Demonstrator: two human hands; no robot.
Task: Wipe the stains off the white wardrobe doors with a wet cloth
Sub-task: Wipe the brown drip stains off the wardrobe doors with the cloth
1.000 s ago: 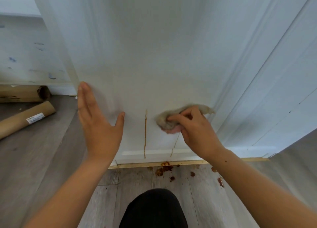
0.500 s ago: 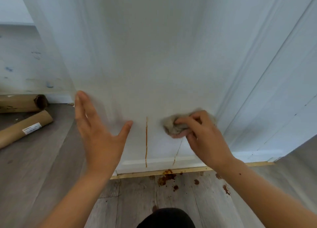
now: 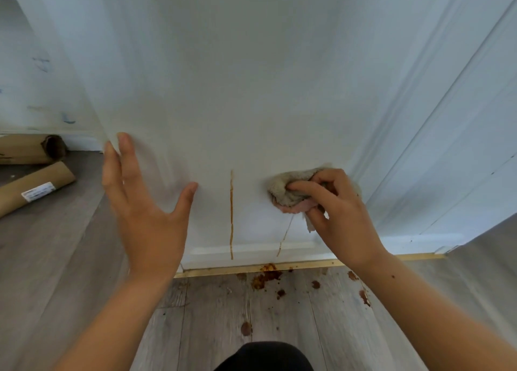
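Observation:
The white wardrobe door fills the view. A long orange-brown drip stain runs down its lower part, and a thinner slanted streak lies to the right of it. My right hand grips a bunched beige cloth and presses it on the door just above the thin streak. My left hand is spread with straight fingers at the door's left edge, holding nothing.
Brown splatter spots the grey plank floor below the door's wooden bottom strip. Two cardboard tubes lie on the floor at the left. Another white panel stands to the right. My dark knee shows at the bottom.
The view shifted slightly. My right hand with the cloth stays at about the same spot on the door above the thin streak. My left hand stays spread at the door's left edge.

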